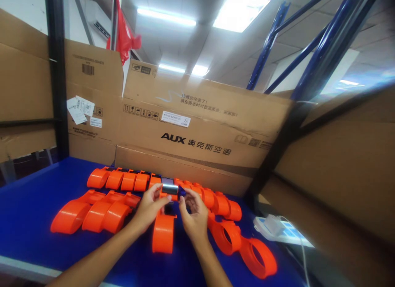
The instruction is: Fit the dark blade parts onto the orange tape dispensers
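Observation:
In the middle of the head view, my left hand (150,206) is closed around an orange plastic part with a shiny silver cylinder (170,189) at its top. My right hand (195,211) pinches a small dark blue piece (182,192) against the right end of that cylinder. Whether the two pieces are joined cannot be made out behind the fingers. Just below the hands, an orange ring-shaped holder (163,235) stands on the blue table surface (123,262), its upper end partly hidden.
Several similar orange holders (98,178) line the back, some with black fittings. More orange holders (71,215) stand at left, and loose orange rings (261,258) lie at right. A cardboard wall (138,130) closes the back. A white power strip (284,229) with a cable sits right, beside a dark post (271,163).

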A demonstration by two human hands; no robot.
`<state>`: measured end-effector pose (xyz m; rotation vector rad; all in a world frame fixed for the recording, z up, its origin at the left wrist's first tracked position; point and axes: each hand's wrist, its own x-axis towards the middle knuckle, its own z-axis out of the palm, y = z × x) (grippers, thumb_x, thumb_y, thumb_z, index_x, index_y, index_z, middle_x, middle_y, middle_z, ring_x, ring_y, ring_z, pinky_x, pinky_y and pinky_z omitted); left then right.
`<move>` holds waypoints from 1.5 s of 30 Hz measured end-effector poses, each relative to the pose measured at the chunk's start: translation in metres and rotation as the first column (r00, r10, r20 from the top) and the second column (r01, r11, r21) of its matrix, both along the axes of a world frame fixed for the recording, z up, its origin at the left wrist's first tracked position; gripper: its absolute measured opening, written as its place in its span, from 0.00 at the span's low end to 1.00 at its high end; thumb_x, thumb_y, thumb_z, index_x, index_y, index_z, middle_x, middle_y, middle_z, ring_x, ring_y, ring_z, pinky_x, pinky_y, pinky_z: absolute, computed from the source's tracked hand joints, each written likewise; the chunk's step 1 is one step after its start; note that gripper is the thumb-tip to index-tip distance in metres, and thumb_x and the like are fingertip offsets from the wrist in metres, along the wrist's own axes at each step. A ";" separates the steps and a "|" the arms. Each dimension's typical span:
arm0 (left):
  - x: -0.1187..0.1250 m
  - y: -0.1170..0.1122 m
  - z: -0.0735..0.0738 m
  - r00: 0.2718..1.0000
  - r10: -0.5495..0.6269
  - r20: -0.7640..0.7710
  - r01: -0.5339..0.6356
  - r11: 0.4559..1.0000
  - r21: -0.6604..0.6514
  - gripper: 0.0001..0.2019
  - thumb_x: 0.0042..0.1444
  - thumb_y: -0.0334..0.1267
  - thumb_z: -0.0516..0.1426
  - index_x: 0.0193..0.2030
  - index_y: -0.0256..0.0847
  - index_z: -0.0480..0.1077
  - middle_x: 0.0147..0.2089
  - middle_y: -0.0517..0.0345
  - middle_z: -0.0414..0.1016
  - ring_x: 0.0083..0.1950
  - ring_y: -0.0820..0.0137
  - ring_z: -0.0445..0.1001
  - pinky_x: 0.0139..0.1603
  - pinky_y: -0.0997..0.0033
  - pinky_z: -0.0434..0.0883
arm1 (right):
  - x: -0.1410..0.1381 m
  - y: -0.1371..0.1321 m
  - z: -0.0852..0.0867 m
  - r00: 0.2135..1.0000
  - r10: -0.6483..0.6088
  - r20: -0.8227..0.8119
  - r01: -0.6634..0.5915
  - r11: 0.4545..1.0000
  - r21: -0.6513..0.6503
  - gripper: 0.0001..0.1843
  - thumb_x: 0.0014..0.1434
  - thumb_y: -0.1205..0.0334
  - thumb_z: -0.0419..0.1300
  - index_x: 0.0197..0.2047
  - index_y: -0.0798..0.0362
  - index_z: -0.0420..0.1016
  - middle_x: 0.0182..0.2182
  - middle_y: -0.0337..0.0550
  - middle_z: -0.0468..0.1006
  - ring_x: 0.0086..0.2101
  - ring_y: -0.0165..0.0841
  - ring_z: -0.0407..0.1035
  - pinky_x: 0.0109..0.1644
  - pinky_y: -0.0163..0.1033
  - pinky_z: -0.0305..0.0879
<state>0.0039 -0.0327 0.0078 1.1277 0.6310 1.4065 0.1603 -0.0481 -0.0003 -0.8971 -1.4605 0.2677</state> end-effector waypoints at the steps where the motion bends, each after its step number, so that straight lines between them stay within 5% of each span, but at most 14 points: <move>1: 0.000 0.000 -0.001 1.000 0.004 -0.004 -0.004 1.000 0.001 0.23 0.47 0.41 0.68 0.49 0.38 0.69 0.34 0.60 0.75 0.23 0.77 0.68 0.23 0.77 0.67 | 0.000 -0.001 0.000 1.000 -0.013 0.021 0.013 1.000 0.016 0.16 0.63 0.58 0.60 0.52 0.54 0.72 0.35 0.47 0.78 0.35 0.37 0.76 0.41 0.43 0.76; 11: -0.001 -0.001 0.001 0.999 0.027 -0.041 -0.024 0.998 0.064 0.21 0.49 0.43 0.66 0.47 0.39 0.69 0.34 0.59 0.75 0.24 0.77 0.67 0.22 0.79 0.65 | 0.001 -0.009 0.005 0.975 -0.092 0.201 0.064 0.988 0.140 0.12 0.61 0.66 0.59 0.49 0.52 0.73 0.33 0.43 0.76 0.33 0.35 0.74 0.41 0.41 0.73; 32: -0.002 0.001 -0.001 1.000 -0.003 -0.025 0.004 0.999 0.051 0.21 0.52 0.45 0.65 0.49 0.38 0.69 0.26 0.62 0.74 0.22 0.75 0.69 0.26 0.75 0.67 | -0.004 -0.020 0.017 0.970 -0.078 0.229 0.047 0.989 0.138 0.15 0.63 0.65 0.60 0.53 0.50 0.77 0.38 0.45 0.80 0.34 0.35 0.75 0.40 0.41 0.74; 39: -0.003 -0.002 0.003 0.992 -0.114 0.058 0.116 0.993 -0.021 0.24 0.51 0.45 0.66 0.51 0.36 0.69 0.23 0.62 0.73 0.21 0.74 0.70 0.26 0.76 0.68 | -0.004 -0.017 0.013 0.999 0.025 0.031 -0.025 1.000 -0.013 0.14 0.64 0.56 0.59 0.51 0.50 0.77 0.36 0.46 0.79 0.34 0.37 0.74 0.39 0.42 0.72; 45: -0.003 -0.004 0.004 0.928 -0.345 0.140 0.359 0.930 -0.082 0.36 0.49 0.44 0.68 0.63 0.43 0.60 0.32 0.56 0.78 0.27 0.62 0.80 0.28 0.69 0.74 | 0.003 -0.005 0.014 0.933 0.233 -0.275 -0.283 0.946 -0.160 0.25 0.65 0.46 0.56 0.60 0.49 0.68 0.31 0.40 0.73 0.25 0.31 0.65 0.29 0.37 0.66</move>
